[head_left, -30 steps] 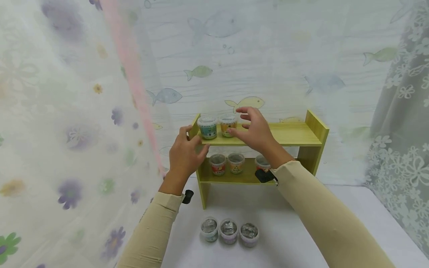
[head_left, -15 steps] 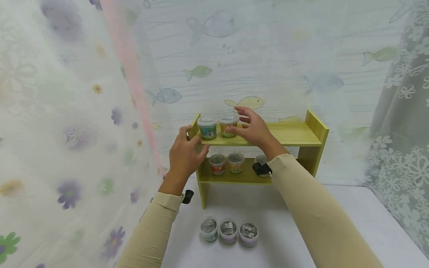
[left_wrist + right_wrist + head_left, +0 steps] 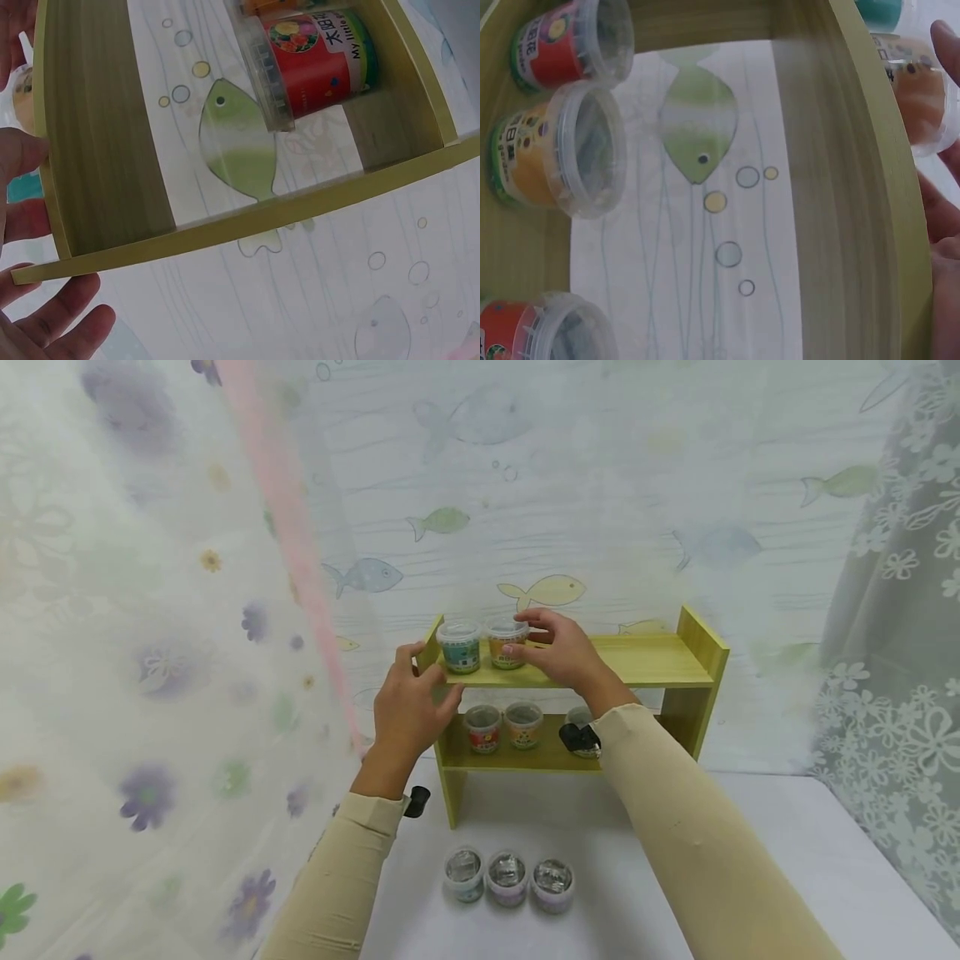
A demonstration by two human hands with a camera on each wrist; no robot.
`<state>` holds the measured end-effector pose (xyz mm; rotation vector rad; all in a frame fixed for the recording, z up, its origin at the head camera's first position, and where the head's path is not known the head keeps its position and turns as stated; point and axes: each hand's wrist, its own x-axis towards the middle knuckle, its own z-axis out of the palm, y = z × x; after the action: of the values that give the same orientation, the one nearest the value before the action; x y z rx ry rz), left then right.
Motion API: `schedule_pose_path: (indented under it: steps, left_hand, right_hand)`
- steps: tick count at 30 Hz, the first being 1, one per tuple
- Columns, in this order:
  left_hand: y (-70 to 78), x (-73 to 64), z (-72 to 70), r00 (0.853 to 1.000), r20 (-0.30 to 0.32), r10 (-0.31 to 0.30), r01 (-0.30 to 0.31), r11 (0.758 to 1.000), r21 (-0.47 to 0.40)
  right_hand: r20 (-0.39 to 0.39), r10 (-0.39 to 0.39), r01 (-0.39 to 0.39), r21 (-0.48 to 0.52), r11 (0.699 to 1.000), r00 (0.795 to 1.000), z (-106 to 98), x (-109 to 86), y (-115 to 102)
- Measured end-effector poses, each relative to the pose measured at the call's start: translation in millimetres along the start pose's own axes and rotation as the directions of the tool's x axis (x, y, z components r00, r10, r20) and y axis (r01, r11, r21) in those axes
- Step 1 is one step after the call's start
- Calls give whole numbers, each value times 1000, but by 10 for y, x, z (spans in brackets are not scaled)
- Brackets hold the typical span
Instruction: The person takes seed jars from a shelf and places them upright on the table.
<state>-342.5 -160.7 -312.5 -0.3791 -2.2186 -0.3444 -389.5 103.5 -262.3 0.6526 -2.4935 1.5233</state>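
A two-tier wooden shelf (image 3: 645, 662) stands on the white table. My left hand (image 3: 408, 710) grips the upper left end of the shelf, its fingers on both sides of the side panel (image 3: 225, 229) in the left wrist view. On the top board sit a teal-labelled plastic tub (image 3: 460, 655) and, just right of it, an orange-labelled tub (image 3: 499, 652). My right hand (image 3: 566, 653) holds the orange-labelled tub from the right, thumb at its front and fingers by the lid. The right wrist view shows that tub partly beyond the top board's edge.
On the lower board stand a red-labelled tub (image 3: 483, 732), another orange-labelled tub (image 3: 523, 727) and a third tub (image 3: 532, 334) partly behind the right wrist camera. Three tubs (image 3: 506, 881) form a row on the table in front. Printed curtains hang behind and at both sides.
My right hand has moved slightly left and closed its fingers in around the orange-labelled tub. The left hand keeps its place on the shelf. The head view has shifted a little.
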Motion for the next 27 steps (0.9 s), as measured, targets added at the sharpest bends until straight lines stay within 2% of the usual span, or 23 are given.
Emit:
schedule_pose_path:
  steps: [7, 14, 22, 27]
  left_hand:
    - [-4, 2, 5, 1000, 22, -13, 13, 1000, -4]
    - [12, 12, -3, 1000, 11, 2, -2, 1000, -1]
    - [-4, -5, 1, 1000, -7, 9, -9, 1000, 3]
    - [-17, -8, 0, 1000, -3, 8, -8, 1000, 1]
  right_hand:
    - [-27, 16, -15, 49, 999, 1000, -3, -3, 1]
    - [-34, 15, -13, 74, 997, 999, -14, -16, -11]
    - [-16, 6, -3, 145, 989, 1000, -32, -22, 6]
    - [-7, 25, -23, 153, 988, 1000, -40, -26, -5]
